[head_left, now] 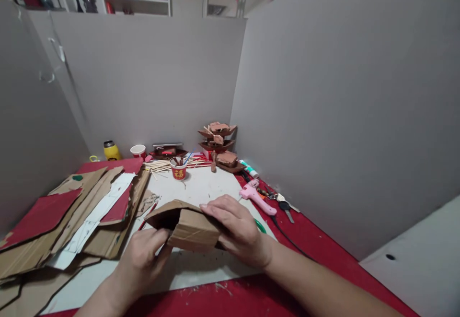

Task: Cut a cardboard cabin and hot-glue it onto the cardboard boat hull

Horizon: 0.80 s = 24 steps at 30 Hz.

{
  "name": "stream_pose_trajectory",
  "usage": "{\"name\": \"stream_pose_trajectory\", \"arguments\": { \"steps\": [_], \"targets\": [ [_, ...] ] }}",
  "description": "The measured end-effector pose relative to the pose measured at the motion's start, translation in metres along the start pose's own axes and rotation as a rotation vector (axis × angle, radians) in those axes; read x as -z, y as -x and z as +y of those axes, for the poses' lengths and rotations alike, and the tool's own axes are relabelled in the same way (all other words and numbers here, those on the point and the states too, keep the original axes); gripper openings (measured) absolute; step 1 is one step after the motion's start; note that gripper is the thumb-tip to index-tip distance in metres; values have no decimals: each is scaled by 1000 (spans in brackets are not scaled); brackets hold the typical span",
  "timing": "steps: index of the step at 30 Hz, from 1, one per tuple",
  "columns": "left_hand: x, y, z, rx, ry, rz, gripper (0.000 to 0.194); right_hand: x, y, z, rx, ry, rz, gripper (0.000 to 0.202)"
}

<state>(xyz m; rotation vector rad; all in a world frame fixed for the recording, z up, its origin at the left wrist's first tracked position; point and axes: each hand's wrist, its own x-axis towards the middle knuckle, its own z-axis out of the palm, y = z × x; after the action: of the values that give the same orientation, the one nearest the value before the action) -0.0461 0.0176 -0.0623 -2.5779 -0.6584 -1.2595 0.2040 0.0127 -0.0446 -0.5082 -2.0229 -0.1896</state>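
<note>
A folded brown cardboard piece (196,229) is held up between both hands, above the white board (215,271). Its near face is flat and a dark hollow opens on its left side. My left hand (145,254) is closed on the lower left edge, with its fingertips partly hidden by the cardboard. From the right, my right hand (239,228) grips the other end, the fingers over the top edge and the thumb side below. Behind the right hand, a green ring-shaped thing (260,226) shows in part.
Stacked cardboard sheets (100,211) cover the left side. At the back stand a red paper cup (178,170), thin sticks (158,165) and brown model boats (217,139). A pink glue gun (257,197) with a black cord lies at right, beside keys (285,205). Grey partitions (161,77) enclose the table.
</note>
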Motion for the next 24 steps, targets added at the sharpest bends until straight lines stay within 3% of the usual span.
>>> {"name": "stream_pose_trajectory", "arguments": {
  "steps": [5, 11, 14, 17, 21, 24],
  "targets": [
    [-1, -1, 2, 148, 134, -118, 17, -5, 3, 3, -125, -53, -30, 44],
    [-5, -12, 16, 753, 653, -417, 10, -12, 2, 12, -520, -222, -159, 27],
    [-8, -12, 33, 956, 722, -350, 7, -12, 2, 16, -641, -335, -203, 24],
    [-6, -5, 53, 846, 614, -228, 12, -11, 6, 14, -676, -416, -196, 20],
    [-2, 2, 69, 473, 384, -254, 18, -10, 13, 11, -648, -501, -185, 9],
    [-5, 3, 69, 286, 241, -268, 22, -12, 17, 12, -646, -534, -213, 9]
  ]
}}
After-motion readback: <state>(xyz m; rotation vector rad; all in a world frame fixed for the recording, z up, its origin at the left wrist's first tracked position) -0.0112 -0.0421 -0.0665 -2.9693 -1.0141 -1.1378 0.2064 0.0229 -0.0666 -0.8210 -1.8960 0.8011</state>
